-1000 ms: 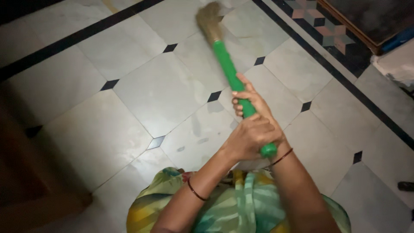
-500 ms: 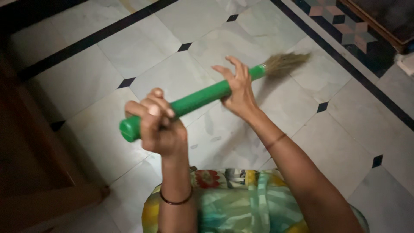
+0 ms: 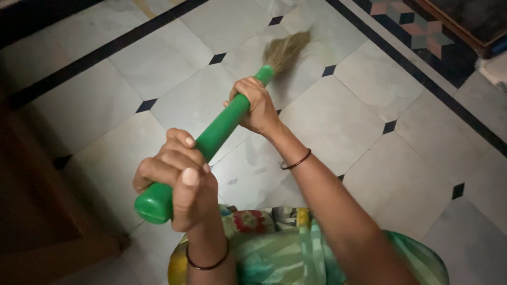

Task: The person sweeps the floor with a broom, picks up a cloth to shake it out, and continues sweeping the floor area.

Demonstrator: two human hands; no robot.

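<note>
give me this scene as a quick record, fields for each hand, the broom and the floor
left hand: left hand closed around the broom's handle near its butt end
right hand: right hand closed around the handle close to the bristles
broom: broom with green handle, held in the air at a slant, bristles pointing away from the person
floor: floor of pale tiles with small dark diamonds and dark border strips
wrists: a thin bangle on the right wrist, another on the left

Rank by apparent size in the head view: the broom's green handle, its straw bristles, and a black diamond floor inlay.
1. Green handle, largest by far, though its near end is close to the camera.
2. Straw bristles, blurred.
3. Black diamond inlay, smallest.
</note>
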